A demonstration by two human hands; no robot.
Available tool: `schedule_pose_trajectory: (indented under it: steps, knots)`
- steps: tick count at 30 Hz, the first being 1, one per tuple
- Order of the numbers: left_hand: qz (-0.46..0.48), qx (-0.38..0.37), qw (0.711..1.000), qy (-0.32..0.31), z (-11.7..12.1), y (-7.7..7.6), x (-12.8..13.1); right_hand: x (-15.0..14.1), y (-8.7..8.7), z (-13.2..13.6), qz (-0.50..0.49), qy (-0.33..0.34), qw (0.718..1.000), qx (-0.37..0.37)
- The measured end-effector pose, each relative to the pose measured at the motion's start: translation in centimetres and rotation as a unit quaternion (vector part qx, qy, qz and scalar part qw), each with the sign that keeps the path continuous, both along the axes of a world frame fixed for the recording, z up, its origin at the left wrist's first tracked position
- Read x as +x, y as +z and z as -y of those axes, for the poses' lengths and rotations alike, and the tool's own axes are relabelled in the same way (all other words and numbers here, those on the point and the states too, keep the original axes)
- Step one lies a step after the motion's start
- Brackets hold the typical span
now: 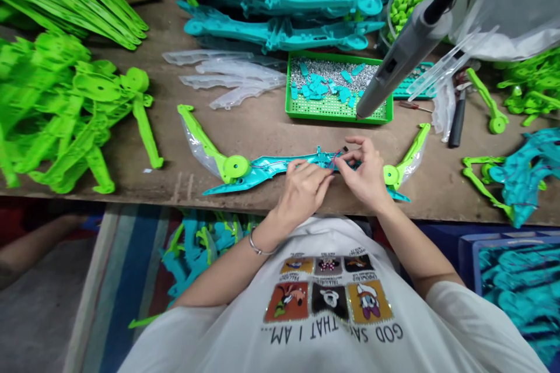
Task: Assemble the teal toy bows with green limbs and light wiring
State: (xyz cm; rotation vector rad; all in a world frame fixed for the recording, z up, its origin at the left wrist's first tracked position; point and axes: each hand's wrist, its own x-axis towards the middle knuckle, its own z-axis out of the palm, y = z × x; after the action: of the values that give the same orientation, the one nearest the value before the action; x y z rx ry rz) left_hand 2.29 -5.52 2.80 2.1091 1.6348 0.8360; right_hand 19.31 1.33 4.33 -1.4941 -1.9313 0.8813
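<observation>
A turquoise plastic bow-shaped shell [271, 168] lies on the workbench before me, its inner side facing up. Bright green arms [203, 137] with clear plastic pieces are fitted at both its ends. Thin red and dark wires [335, 158] run over its middle, with a small black piece near my right fingers. My left hand [304, 189] is closed at the shell's middle, its fingertips pinching the wires. From the other side my right hand [365, 172] pinches the wires between thumb and fingers. Both hands partly cover the shell's middle.
A grey electric screwdriver [389, 67] hangs over a green tray [339, 115] of screws and turquoise bits. Clear strips [236, 73] lie left of it. Turquoise shells [280, 32] stack behind; green parts [98, 105] pile at left. A black-handled tool [457, 119] lies right.
</observation>
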Motion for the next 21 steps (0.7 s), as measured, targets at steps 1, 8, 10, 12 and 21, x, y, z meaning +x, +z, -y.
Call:
schedule_pose_trajectory:
  steps: [1,8,10,12,21]
  knots:
    - [-0.013,0.002,1.000,0.000,0.0,-0.2,0.3,0.1,0.4,0.2,-0.012,0.015,1.000,-0.007]
    - [-0.020,0.019,0.999,0.039,-0.5,-0.7,1.2,0.9,1.8,0.2,0.004,0.082,0.996,-0.015]
    - [0.012,0.010,0.998,0.054,-0.8,-0.3,0.8,1.2,1.7,-0.3,0.025,0.079,0.996,-0.018]
    - [0.037,-0.002,0.995,0.091,-1.4,0.2,0.5,1.5,1.6,-0.6,0.041,0.076,0.996,-0.018]
    - [0.099,-0.115,0.988,0.001,-4.2,1.0,0.1,2.3,0.8,-1.0,0.109,0.119,0.980,0.113]
